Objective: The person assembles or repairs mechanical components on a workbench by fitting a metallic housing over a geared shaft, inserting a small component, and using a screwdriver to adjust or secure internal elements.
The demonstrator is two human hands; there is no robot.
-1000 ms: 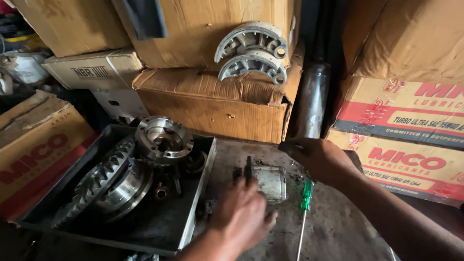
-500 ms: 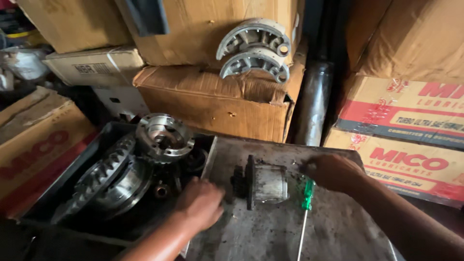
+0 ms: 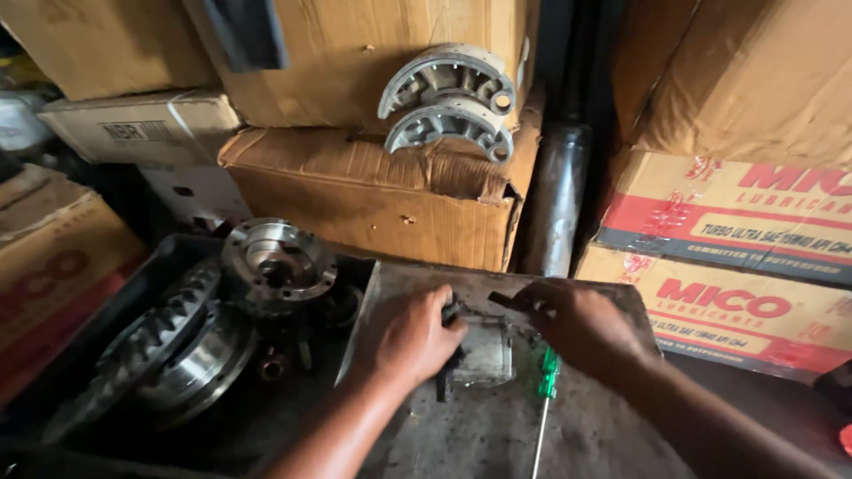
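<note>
Far left: a dark metal tray (image 3: 182, 257) sat low on the left, with cardboard boxes stacked beside and behind it.
Tray contents: a large toothed ring gear (image 3: 142, 341) lay tilted at the left of the tray, and a round flanged hub (image 3: 277, 259) with bolt holes stood at its rear, just behind the gear.
Work surface: a stained, dirty metal plate (image 3: 497, 435) lay immediately right of the tray, their edges meeting.
Left hand: the left hand (image 3: 410, 341) rested on the plate with its fingers curled shut around the left end of the small metal housing (image 3: 484, 355), the thumb pressed against its dark flange.
Task's thing: the small metal housing lay on its side near the middle of the plate, between the two hands and held at both ends.
Right hand: the right hand (image 3: 581, 330) reached in from the right, its fingers bent down onto the top right of the housing; whether they pinched a separate dark piece there could not be told.
Screwdriver: a green-handled screwdriver (image 3: 548, 377) lay on the plate just under the right hand, its shaft pointing toward the near edge.
Behind: two grey curved brake shoes (image 3: 448, 106) leaned on a torn cardboard box (image 3: 373, 195).
Right: printed cartons (image 3: 737, 257) were stacked along the right side.
</note>
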